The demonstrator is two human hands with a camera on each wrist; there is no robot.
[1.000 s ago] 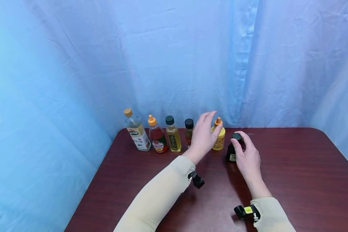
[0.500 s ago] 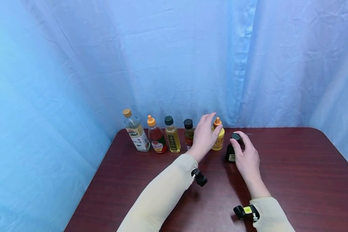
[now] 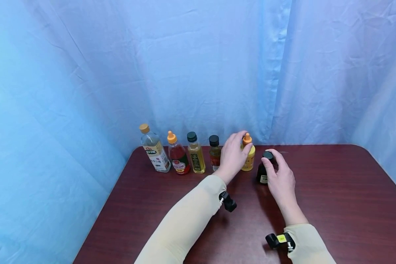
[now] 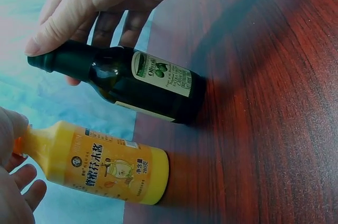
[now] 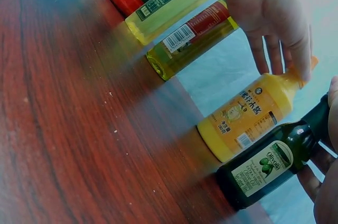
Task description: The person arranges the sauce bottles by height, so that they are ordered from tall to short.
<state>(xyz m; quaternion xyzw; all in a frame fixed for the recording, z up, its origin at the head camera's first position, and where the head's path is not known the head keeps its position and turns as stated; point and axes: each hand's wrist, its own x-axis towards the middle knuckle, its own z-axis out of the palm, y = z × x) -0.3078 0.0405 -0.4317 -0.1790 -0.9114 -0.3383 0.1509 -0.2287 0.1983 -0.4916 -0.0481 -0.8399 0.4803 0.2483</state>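
Note:
My left hand (image 3: 233, 154) pinches the orange nozzle cap of a yellow squeeze bottle of honey mustard (image 4: 111, 166) between thumb and fingers. That bottle stands upright on the table. Just to its right, my right hand (image 3: 281, 179) grips a dark green olive oil bottle (image 5: 264, 166) by its capped neck, the thumb on the near side and the fingers round the far side. Both bottles have their labels turned partly toward the wrist cameras. In the head view the left hand covers part of the mustard bottle (image 3: 249, 161).
Left of my hands stand a small black-capped bottle (image 3: 214, 152), a green-capped oil bottle (image 3: 197, 157), a red sauce squeeze bottle (image 3: 179, 159) and a tall clear bottle (image 3: 158, 156) with a tan cap. A blue curtain (image 3: 198, 73) hangs behind the dark red table (image 3: 333, 190).
My left hand has shifted slightly, and its fingertips have come down and closed in on the orange cap. The right hand and the olive oil bottle have stayed in place.

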